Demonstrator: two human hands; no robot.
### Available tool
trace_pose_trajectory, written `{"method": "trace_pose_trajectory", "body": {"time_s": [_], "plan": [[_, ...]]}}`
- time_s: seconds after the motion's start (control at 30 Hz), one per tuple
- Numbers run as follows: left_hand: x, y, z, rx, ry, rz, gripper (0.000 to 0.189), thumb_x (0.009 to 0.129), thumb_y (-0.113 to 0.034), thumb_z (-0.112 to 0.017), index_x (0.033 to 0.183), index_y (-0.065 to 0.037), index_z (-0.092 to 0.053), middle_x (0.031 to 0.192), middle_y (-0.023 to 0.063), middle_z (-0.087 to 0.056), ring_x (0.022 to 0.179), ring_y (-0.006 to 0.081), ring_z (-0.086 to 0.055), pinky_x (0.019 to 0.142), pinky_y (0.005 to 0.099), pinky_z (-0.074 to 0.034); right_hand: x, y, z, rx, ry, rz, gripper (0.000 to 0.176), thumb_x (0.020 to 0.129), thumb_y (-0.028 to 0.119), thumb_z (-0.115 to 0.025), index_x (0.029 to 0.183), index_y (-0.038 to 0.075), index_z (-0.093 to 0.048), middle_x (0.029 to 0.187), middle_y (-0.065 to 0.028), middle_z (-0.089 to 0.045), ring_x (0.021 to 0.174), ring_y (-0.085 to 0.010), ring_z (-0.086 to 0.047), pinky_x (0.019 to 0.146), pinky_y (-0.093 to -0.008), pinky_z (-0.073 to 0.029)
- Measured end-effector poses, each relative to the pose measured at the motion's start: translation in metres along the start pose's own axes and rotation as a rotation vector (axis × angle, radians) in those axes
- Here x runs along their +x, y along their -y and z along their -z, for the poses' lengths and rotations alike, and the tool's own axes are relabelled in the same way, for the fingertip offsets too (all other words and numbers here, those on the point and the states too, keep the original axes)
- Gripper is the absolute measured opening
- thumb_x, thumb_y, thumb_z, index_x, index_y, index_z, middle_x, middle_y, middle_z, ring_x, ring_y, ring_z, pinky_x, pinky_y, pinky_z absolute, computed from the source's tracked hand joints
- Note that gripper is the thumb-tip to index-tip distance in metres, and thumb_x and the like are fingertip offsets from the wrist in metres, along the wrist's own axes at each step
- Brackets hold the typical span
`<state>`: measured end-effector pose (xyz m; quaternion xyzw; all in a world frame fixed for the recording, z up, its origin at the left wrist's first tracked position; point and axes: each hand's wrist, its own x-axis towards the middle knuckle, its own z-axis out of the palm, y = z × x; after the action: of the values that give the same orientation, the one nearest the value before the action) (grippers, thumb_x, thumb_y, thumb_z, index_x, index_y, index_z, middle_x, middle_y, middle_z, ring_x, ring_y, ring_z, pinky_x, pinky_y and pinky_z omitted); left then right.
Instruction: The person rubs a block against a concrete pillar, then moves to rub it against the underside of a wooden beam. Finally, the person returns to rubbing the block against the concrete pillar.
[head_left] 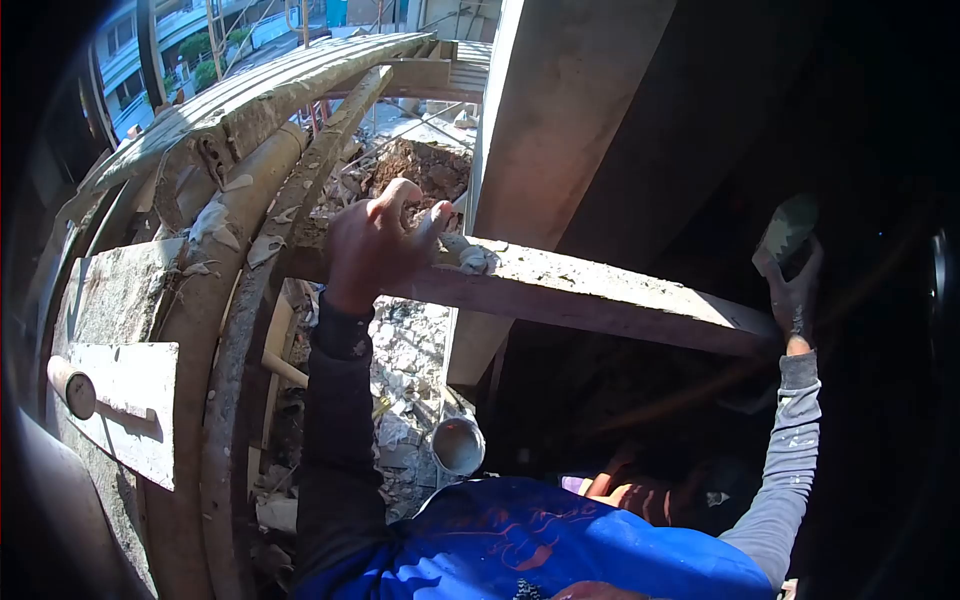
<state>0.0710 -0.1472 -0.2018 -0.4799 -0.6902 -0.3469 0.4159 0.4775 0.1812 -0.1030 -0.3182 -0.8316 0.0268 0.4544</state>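
My left hand (385, 245) is raised beside the near end of a wooden beam (590, 290), its fingers bent and the thumb apart from the index finger. Nothing shows between them. A whitish lump (468, 256) sits on the beam just right of the thumb. In the shade at the far right, my right hand (795, 285) holds a pale greenish, rounded flat piece (790, 226) upright between thumb and fingers. Its exact kind is too dark to make out. The right wrist is close to the beam's far end.
A white board with a round handle (140, 430) rests on curved, plaster-spattered planks (240, 330) at left. A bucket (458, 446) stands on rubble below. A broad pillar (560, 110) rises behind the beam. Another person's hand (640, 495) shows low in shadow.
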Motion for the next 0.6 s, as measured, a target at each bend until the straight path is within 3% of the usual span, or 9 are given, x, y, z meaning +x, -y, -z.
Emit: {"method": "trace_pose_trajectory", "body": {"time_s": [0.1, 0.13, 0.23, 0.37, 0.4, 0.6], "plan": [[0.003, -0.003, 0.001, -0.021, -0.002, -0.024, 0.027, 0.081, -0.037, -0.073, 0.089, -0.016, -0.060, 0.049, -0.0008, -0.048, 0.043, 0.0187, -0.053, 0.041, 0.0328, -0.038, -0.021, -0.028, -0.002, -0.019, 0.000, -0.110, 0.080, 0.079, 0.031, -0.076, 0.137, -0.002, -0.033, 0.128, -0.0193, -0.051, 0.116, -0.0303, -0.052, 0.101, -0.0387, -0.040], [0.005, -0.007, 0.005, -0.017, 0.077, 0.047, 0.030, 0.080, -0.038, -0.073, 0.085, -0.015, -0.054, 0.049, 0.0015, -0.049, 0.043, 0.0240, -0.056, 0.041, 0.0378, -0.042, -0.026, -0.032, -0.003, 0.008, 0.033, -0.166, 0.073, 0.081, 0.026, -0.072, 0.137, 0.000, -0.033, 0.131, -0.0187, -0.048, 0.122, -0.0294, -0.048, 0.103, -0.0397, -0.038], [0.005, -0.008, 0.006, -0.029, 0.131, 0.082, 0.029, 0.081, -0.037, -0.072, 0.085, -0.016, -0.054, 0.048, -0.0004, -0.047, 0.041, 0.0218, -0.052, 0.040, 0.0362, -0.040, -0.036, -0.055, -0.011, 0.001, 0.014, -0.123, 0.074, 0.080, 0.025, -0.073, 0.137, -0.001, -0.033, 0.132, -0.0192, -0.047, 0.124, -0.0286, -0.046, 0.104, -0.0393, -0.036], [0.000, -0.003, -0.001, 0.004, 0.062, -0.007, 0.029, 0.081, -0.035, -0.074, 0.089, -0.015, -0.055, 0.049, -0.0022, -0.043, 0.039, 0.0196, -0.045, 0.038, 0.0342, -0.034, -0.035, -0.070, -0.016, 0.060, 0.009, -0.117, 0.079, 0.077, 0.032, -0.077, 0.135, -0.003, -0.035, 0.131, -0.0195, -0.047, 0.123, -0.0283, -0.045, 0.104, -0.0378, -0.035], [0.004, -0.009, 0.004, -0.014, 0.146, 0.066, 0.022, 0.085, -0.031, -0.069, 0.083, -0.010, -0.065, 0.048, 0.0028, -0.041, 0.042, 0.0165, -0.038, 0.044, 0.0321, -0.033, -0.035, -0.071, -0.017, 0.047, 0.021, -0.117, 0.079, 0.077, 0.032, -0.077, 0.135, -0.003, -0.036, 0.131, -0.0195, -0.047, 0.123, -0.0281, -0.045, 0.104, -0.0377, -0.035], [0.015, -0.024, 0.015, -0.032, 0.355, 0.343, 0.026, 0.088, -0.032, -0.067, 0.088, -0.005, -0.065, 0.052, 0.0028, -0.049, 0.047, 0.0113, -0.043, 0.050, 0.0295, -0.036, -0.034, -0.059, -0.020, 0.013, 0.085, -0.143, 0.079, 0.075, 0.032, -0.078, 0.133, -0.003, -0.038, 0.126, -0.0198, -0.052, 0.117, -0.0276, -0.051, 0.100, -0.0376, -0.039]]}}
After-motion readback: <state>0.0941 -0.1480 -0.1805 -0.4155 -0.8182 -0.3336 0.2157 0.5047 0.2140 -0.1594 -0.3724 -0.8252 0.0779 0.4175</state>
